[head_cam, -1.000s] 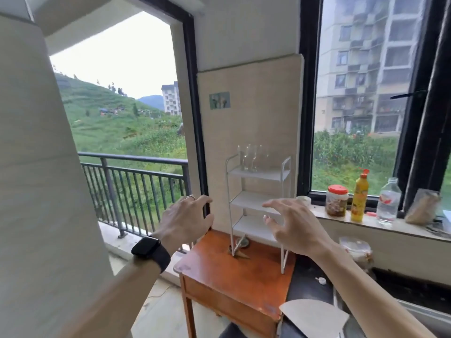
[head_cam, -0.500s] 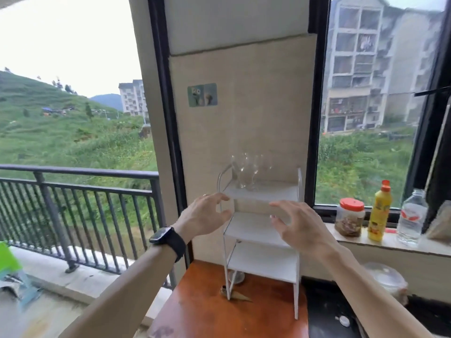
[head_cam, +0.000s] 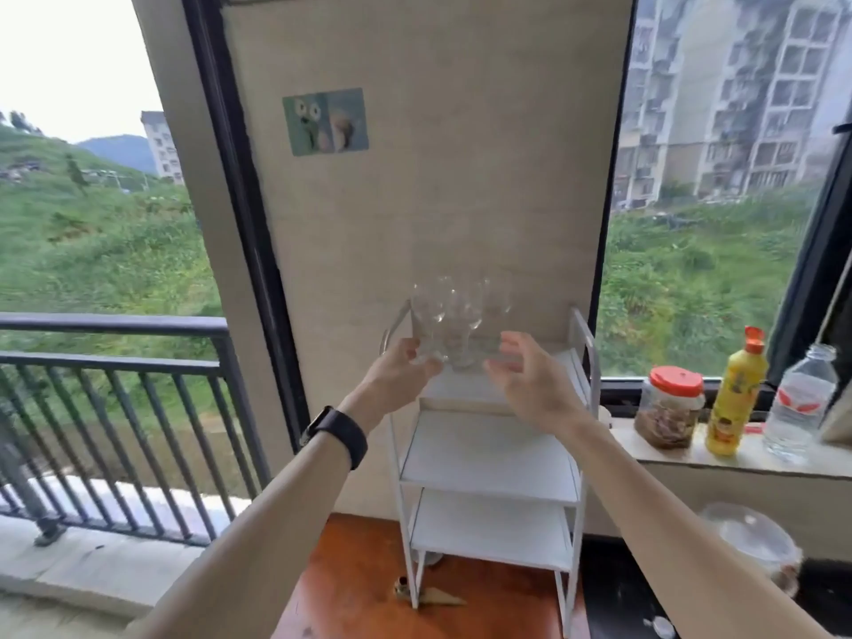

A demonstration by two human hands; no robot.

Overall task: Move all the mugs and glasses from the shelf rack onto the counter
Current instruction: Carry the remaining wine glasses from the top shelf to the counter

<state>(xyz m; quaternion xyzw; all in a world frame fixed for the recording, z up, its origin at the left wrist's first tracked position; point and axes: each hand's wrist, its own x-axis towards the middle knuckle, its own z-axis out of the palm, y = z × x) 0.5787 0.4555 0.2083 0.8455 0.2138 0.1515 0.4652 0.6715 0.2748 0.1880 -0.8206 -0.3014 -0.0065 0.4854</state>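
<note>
A white three-tier shelf rack stands on a small wooden table. On its top tier stand three clear glasses close together: a left glass, a middle glass and a right glass. My left hand, with a dark watch on the wrist, curls its fingers and thumb round the base of the left glass. My right hand is open with fingers spread, just in front of the right glass and apart from it. The two lower tiers hold nothing.
A dark counter lies right of the table. On the windowsill stand a red-lidded jar, a yellow bottle and a water bottle. A film-covered bowl sits below. A balcony railing is at left.
Both hands rose from the middle tier to the top tier. My left hand closed round the left glass; my right hand came up beside the right glass. The view moved closer.
</note>
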